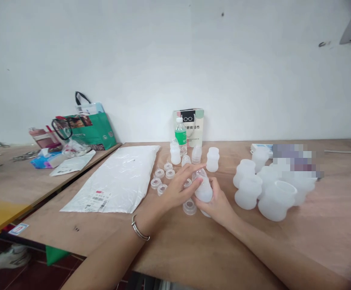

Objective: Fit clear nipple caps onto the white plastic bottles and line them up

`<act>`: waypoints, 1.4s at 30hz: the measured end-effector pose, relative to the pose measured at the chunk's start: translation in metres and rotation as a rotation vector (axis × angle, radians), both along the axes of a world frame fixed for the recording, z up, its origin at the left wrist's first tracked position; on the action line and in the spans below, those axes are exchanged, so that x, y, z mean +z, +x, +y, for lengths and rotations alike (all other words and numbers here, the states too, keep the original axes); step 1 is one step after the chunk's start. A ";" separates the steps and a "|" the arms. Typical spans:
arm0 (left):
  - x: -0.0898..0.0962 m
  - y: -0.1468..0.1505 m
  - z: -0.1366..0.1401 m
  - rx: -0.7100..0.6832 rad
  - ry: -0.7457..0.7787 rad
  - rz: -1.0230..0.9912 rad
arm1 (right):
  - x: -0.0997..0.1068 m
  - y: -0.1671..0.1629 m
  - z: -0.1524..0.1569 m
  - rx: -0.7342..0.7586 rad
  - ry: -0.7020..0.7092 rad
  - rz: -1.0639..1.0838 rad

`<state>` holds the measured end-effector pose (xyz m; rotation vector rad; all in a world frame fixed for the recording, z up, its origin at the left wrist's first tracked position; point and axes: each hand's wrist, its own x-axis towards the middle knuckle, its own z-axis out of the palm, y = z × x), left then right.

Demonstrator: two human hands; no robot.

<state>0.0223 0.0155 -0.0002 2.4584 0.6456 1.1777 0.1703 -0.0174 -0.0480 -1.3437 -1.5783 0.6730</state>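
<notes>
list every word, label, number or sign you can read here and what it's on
"眼镜 … 市": paper gift bag, other characters unclear; spectacles drawing above.

Too small or blurred to read:
shipping label on white mailer
green label on plastic bottle
print on green tote bag
blue-edged card, front left

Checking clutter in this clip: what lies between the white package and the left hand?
In the head view, translucent ring caps lie between the white package and left hand.
</notes>
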 end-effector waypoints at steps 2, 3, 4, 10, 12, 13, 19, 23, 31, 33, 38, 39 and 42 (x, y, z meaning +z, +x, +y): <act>-0.002 -0.002 0.001 0.000 -0.012 0.034 | -0.001 -0.002 0.000 0.001 -0.014 0.008; -0.004 -0.003 0.002 -0.006 -0.015 0.050 | -0.001 -0.002 0.000 0.000 -0.017 0.012; -0.005 -0.004 0.002 -0.010 -0.019 0.063 | -0.001 -0.002 0.001 -0.004 -0.023 0.012; -0.010 -0.004 0.002 -0.003 -0.090 0.110 | -0.004 -0.002 0.002 -0.013 0.019 0.019; -0.009 -0.003 0.001 -0.025 -0.136 0.123 | -0.005 -0.003 0.002 -0.023 0.029 0.016; -0.009 -0.002 0.000 -0.029 -0.155 0.127 | -0.006 -0.003 0.002 -0.028 0.023 0.010; -0.012 0.002 -0.002 0.027 -0.205 0.135 | -0.010 -0.001 0.006 -0.010 0.077 0.030; -0.012 0.007 -0.007 -0.005 -0.116 0.094 | -0.017 0.002 0.007 -0.016 0.146 0.068; 0.020 -0.027 0.026 0.439 0.159 -0.343 | -0.025 0.002 0.006 0.085 0.312 0.191; 0.026 -0.037 0.040 0.533 0.159 -0.248 | -0.026 0.003 0.006 0.102 0.300 0.167; 0.023 -0.038 0.069 0.600 0.175 0.076 | -0.028 0.005 0.008 0.136 0.274 0.152; 0.020 -0.035 0.074 0.599 0.185 0.123 | -0.029 0.005 0.008 0.139 0.267 0.149; 0.012 -0.025 0.086 0.606 0.182 0.239 | -0.028 0.005 0.008 0.139 0.255 0.132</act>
